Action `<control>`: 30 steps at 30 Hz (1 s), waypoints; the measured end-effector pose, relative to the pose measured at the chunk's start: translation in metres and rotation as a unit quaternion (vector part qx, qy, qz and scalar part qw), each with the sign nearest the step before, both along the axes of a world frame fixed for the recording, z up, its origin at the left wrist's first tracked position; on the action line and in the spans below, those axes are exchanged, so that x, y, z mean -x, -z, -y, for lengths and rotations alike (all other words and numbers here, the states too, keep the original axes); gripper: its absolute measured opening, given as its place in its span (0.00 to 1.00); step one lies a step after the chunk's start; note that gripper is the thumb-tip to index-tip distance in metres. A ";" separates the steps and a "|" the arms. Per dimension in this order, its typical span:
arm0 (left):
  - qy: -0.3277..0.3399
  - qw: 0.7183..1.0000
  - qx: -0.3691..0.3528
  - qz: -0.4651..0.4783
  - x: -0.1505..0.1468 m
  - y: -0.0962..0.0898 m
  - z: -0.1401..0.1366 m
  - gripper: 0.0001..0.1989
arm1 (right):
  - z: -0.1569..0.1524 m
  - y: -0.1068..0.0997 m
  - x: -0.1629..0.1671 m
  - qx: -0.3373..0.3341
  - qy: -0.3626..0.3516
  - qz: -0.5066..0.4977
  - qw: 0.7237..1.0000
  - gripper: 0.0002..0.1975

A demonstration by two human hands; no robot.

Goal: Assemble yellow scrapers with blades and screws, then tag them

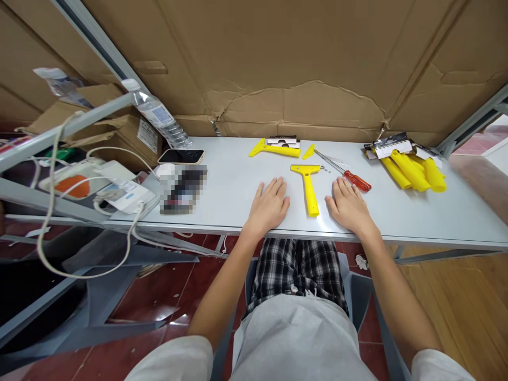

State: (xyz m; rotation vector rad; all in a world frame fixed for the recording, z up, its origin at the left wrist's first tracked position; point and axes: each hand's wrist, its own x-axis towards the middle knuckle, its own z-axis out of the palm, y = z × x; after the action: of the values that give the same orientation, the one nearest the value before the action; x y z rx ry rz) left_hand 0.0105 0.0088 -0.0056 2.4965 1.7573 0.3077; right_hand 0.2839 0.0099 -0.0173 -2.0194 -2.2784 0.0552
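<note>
My left hand (269, 206) lies flat on the grey tabletop, palm down, with nothing in it. Flat and empty too, my right hand (349, 206) rests close to the red handle of a screwdriver (356, 180). Between both hands is a yellow scraper (309, 189), its wide head pointing away from me. Behind it lie a small yellow plastic piece (308, 152) and some tiny screws (324, 169). Farther back, a second yellow scraper (280, 150) lies beside a black-and-white card. Whether the fingertips of my right hand touch the screwdriver, I cannot tell.
At the right sits a pile of yellow scrapers (415, 169) with packaging cards. Leftward are a phone (181, 156), a blurred-out item (184, 189), a leaning water bottle (161, 116), white power strips (123, 193) with cables, and a cardboard box (119, 135). A cardboard wall (301, 63) stands behind.
</note>
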 end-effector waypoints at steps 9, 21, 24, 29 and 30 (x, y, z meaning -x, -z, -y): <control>0.035 0.996 -0.002 -0.080 0.006 -0.032 -0.019 0.24 | -0.005 -0.044 0.001 0.062 -0.020 0.046 0.997 0.34; 0.217 0.973 -0.034 0.076 0.003 -0.033 -0.142 0.16 | -0.091 -0.112 -0.004 0.198 0.012 0.053 0.979 0.18; 0.281 0.943 -0.079 0.161 0.001 -0.022 -0.151 0.14 | -0.117 -0.122 -0.006 0.229 0.002 0.065 0.971 0.16; 0.277 0.926 -0.094 0.238 0.006 -0.006 -0.152 0.18 | -0.134 -0.116 -0.012 0.225 -0.002 0.032 0.974 0.15; 0.278 0.926 -0.090 0.239 0.006 -0.004 -0.152 0.19 | -0.133 -0.113 -0.013 0.216 -0.002 0.026 0.976 0.15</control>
State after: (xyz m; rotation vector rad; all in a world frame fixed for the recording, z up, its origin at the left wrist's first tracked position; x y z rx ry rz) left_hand 0.0041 0.1603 -0.0020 2.5969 0.8334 0.9557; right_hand 0.2966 0.1431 0.0956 -2.2268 -2.4728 0.5516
